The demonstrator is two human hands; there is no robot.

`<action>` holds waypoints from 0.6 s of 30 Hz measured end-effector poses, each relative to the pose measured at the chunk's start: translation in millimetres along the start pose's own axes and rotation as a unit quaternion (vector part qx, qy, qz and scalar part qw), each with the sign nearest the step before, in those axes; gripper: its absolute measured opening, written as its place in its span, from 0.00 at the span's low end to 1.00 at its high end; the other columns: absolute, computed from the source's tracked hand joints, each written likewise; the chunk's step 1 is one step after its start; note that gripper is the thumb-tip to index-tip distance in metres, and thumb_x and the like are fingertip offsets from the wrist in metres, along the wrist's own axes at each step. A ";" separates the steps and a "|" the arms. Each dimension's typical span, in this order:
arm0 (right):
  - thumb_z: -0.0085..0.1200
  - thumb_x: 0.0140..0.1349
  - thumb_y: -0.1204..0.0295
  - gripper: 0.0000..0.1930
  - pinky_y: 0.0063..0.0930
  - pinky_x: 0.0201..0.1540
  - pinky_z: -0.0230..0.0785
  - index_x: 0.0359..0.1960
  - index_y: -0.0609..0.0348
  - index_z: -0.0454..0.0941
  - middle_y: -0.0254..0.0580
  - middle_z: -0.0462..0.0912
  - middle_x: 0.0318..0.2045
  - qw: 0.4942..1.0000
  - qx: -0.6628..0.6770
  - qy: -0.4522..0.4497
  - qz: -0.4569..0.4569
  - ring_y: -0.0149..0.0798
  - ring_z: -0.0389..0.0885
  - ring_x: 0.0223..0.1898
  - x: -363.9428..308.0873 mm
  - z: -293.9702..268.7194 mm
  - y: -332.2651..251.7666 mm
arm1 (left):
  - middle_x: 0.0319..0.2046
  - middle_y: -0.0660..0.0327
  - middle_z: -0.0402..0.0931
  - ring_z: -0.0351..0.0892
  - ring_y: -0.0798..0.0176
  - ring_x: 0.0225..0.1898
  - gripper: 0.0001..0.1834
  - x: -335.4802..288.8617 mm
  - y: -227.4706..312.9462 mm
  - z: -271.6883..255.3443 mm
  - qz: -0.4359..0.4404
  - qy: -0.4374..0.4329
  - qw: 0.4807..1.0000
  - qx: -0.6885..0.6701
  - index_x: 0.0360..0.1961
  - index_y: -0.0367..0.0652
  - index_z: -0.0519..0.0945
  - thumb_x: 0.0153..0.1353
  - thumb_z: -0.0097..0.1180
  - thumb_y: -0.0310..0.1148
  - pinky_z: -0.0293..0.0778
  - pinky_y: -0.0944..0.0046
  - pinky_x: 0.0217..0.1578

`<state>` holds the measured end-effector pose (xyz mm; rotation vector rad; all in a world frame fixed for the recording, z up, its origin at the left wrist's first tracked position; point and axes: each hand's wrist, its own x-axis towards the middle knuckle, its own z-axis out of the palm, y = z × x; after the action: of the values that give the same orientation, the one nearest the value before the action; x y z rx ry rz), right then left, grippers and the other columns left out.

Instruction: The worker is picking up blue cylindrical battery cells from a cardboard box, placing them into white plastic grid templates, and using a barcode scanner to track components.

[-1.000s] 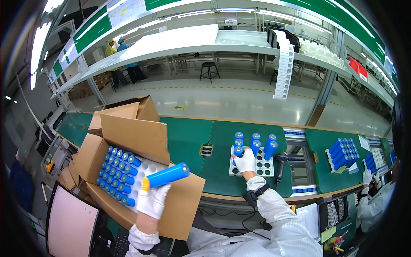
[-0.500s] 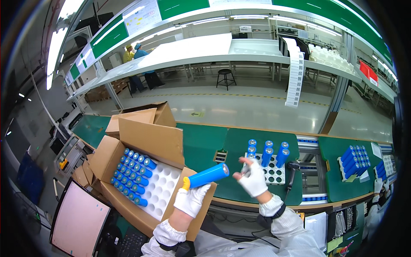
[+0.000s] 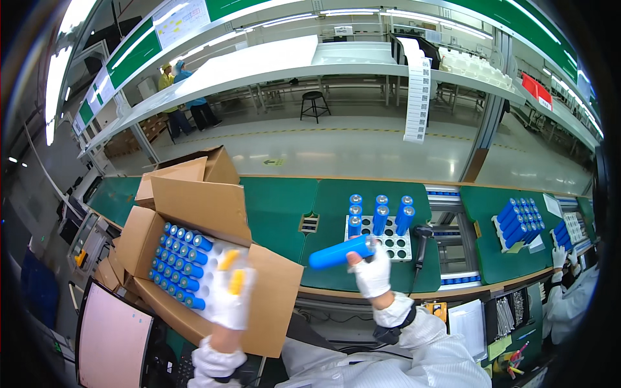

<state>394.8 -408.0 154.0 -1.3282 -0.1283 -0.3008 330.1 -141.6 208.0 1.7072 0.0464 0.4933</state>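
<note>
My right hand (image 3: 374,274), in a white glove, grips a blue cylindrical battery cell (image 3: 336,254) by its right end. The cell lies nearly level, its left end dipping slightly, in front of a white perforated tray (image 3: 396,249). Several blue cells (image 3: 381,220) stand upright in the tray's back rows. Over the right part of an open cardboard box (image 3: 275,294) is my left hand (image 3: 231,301), blurred, its yellow-covered fingertips apart and nothing visible between them. Inside the box, rows of blue cells (image 3: 178,262) sit in a white holed insert (image 3: 213,258), partly hidden by that hand.
Right of the tray lies a black handheld scanner (image 3: 422,246). Farther right, another tray of blue cells (image 3: 521,223) stands on a green mat, near a co-worker's gloved hands (image 3: 559,257). A monitor (image 3: 113,336) is at lower left; a label strip (image 3: 417,97) hangs from the shelf.
The blue cell has passed from my left hand to my right. My left hand has moved left over the box. The whole view has shifted slightly.
</note>
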 end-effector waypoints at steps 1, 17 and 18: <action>0.71 0.55 0.64 0.24 0.28 0.40 0.76 0.47 0.64 0.74 0.39 0.82 0.37 0.996 -0.068 0.049 -0.025 0.31 0.81 0.37 8.7 -30.1 16.4 | 0.57 0.57 0.72 0.73 0.61 0.58 0.21 11.7 12.1 -13.8 -0.064 0.030 0.976 -0.205 0.60 0.40 0.72 0.66 0.55 0.25 0.69 0.63 0.60; 0.72 0.47 0.58 0.27 0.41 0.43 0.75 0.43 0.64 0.78 0.51 0.82 0.38 0.825 -0.545 0.125 -0.081 0.54 0.82 0.40 92.8 -118.0 114.6 | 0.68 0.53 0.60 0.55 0.43 0.70 0.35 17.8 -84.2 -183.1 -0.133 -0.066 0.746 0.650 0.53 0.46 0.80 0.40 0.78 0.41 0.58 0.50 0.68; 0.72 0.47 0.58 0.26 0.42 0.44 0.75 0.42 0.64 0.79 0.52 0.82 0.37 0.831 -0.540 0.116 -0.060 0.55 0.82 0.40 93.8 -114.3 107.1 | 0.68 0.53 0.60 0.55 0.43 0.70 0.35 17.8 -84.3 -183.9 -0.134 -0.066 0.745 0.650 0.53 0.46 0.80 0.40 0.78 0.41 0.58 0.50 0.68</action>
<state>506.2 -509.6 51.1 -2.3992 0.2072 -0.7002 302.7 52.3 154.0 3.0397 0.6629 0.0431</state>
